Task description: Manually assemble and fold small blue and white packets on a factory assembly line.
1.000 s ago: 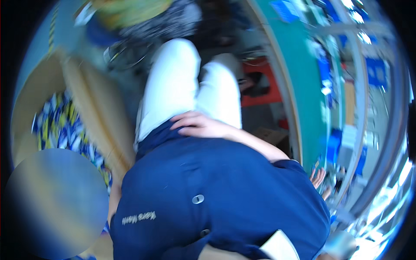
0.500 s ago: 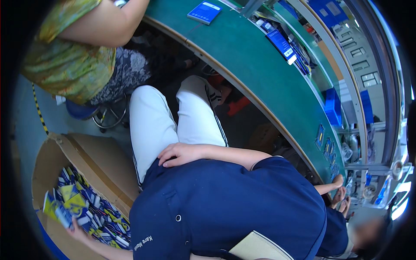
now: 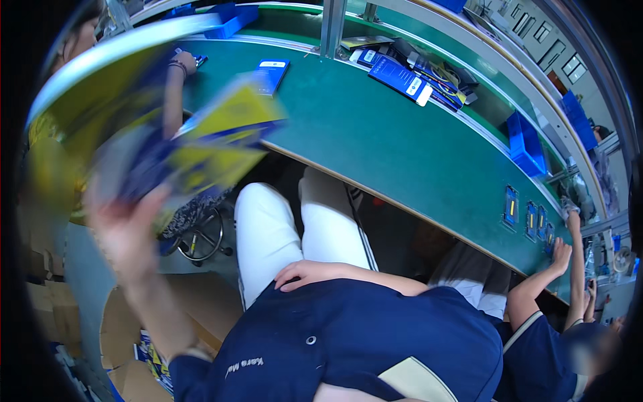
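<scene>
Blurred by motion, my left hand (image 3: 130, 224) is raised at the left. It is closed on several flat yellow-and-blue packages (image 3: 218, 144), which fan out above it and hide part of the table and the person behind. My right hand (image 3: 305, 273) lies on my lap at the hem of my dark blue shirt, holding nothing, fingers loosely stretched out. Down at the lower left stands a cardboard box (image 3: 120, 328) with more yellow, blue and white packages (image 3: 153, 362) inside.
A green worktable (image 3: 395, 147) curves across ahead. On it lie a blue box (image 3: 272, 76), a pile of blue packages (image 3: 408, 77) and several small devices (image 3: 511, 204). A blue bin (image 3: 526, 144) stands at its far edge. Co-workers sit on both sides.
My left hand has risen from the cardboard box with the packages, up and forward toward the table. My right hand stays on my lap. The view has shifted toward the table.
</scene>
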Tool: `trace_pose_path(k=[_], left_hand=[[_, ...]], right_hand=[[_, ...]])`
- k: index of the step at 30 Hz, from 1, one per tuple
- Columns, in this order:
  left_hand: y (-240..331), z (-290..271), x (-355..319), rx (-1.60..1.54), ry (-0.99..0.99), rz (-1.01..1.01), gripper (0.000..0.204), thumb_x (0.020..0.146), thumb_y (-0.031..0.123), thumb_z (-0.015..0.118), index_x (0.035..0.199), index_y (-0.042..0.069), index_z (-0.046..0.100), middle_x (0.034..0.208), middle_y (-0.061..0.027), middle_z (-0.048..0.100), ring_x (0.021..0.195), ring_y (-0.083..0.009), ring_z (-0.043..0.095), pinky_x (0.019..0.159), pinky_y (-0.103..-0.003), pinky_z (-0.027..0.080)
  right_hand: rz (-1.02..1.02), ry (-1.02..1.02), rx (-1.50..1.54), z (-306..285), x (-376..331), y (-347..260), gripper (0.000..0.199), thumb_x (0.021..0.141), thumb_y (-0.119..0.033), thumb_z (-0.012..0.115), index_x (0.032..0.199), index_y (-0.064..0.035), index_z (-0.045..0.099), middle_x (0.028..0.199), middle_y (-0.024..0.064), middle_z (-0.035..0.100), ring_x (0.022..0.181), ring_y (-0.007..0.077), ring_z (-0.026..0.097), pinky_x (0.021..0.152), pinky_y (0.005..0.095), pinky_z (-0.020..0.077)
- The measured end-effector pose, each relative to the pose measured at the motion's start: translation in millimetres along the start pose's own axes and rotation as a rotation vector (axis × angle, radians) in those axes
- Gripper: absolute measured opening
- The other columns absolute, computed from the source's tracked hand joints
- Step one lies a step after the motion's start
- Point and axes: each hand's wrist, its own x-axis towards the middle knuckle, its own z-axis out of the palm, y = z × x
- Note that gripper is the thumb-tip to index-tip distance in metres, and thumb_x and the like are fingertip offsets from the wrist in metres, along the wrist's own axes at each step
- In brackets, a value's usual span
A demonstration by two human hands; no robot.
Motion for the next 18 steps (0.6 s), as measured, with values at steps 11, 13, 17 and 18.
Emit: trace_pose_path(k=[11, 13, 17, 18], left_hand=[[-111.0, 313.1, 64.6, 0.408, -0.631, 0.648, 0.051, 0.073, -0.005, 0.072, 0.121, 0.011, 0.065, 0.124, -0.0158, 0.061, 0.106, -0.0356, 0.065, 0.087, -0.04, 0.056], [-123.2, 346.6, 60.5, 0.565, -0.7, 0.665, 0.052, 0.075, 0.003, 0.074, 0.125, 0.013, 0.063, 0.137, -0.0158, 0.053, 0.114, -0.0345, 0.062, 0.087, -0.041, 0.056], [-124.4, 375.1, 66.1, 0.736, -0.647, 0.615, 0.065, 0.073, 0.02, 0.083, 0.132, 0.007, 0.058, 0.143, -0.0146, 0.048, 0.125, -0.0372, 0.053, 0.088, -0.043, 0.056], [-126.9, 376.3, 66.4, 0.778, -0.642, 0.628, 0.072, 0.07, 0.027, 0.086, 0.132, 0.007, 0.057, 0.144, -0.0156, 0.048, 0.125, -0.0388, 0.052, 0.09, -0.045, 0.055]], right_hand=[[0.085, 0.553, 0.199, 1.3, -73.5, -2.1, 0.042, 0.101, -0.029, 0.059, 0.132, -0.0006, 0.059, 0.126, 0.0155, 0.066, 0.116, 0.0261, 0.062, 0.101, 0.0341, 0.046], [0.171, 0.668, 0.225, 5.7, -87.0, 4.5, 0.044, 0.101, -0.029, 0.059, 0.136, -0.0019, 0.057, 0.127, 0.0153, 0.066, 0.117, 0.0255, 0.061, 0.101, 0.0341, 0.0457], [0.23, 0.793, 0.29, 7.5, -101.3, 4.3, 0.048, 0.1, -0.034, 0.06, 0.135, -0.001, 0.057, 0.127, 0.0159, 0.066, 0.118, 0.0258, 0.061, 0.1, 0.0341, 0.0462], [0.258, 0.861, 0.307, 7.0, -104.0, 7.6, 0.048, 0.1, -0.034, 0.06, 0.135, -0.001, 0.057, 0.127, 0.0159, 0.066, 0.118, 0.0258, 0.061, 0.1, 0.0341, 0.0462]])
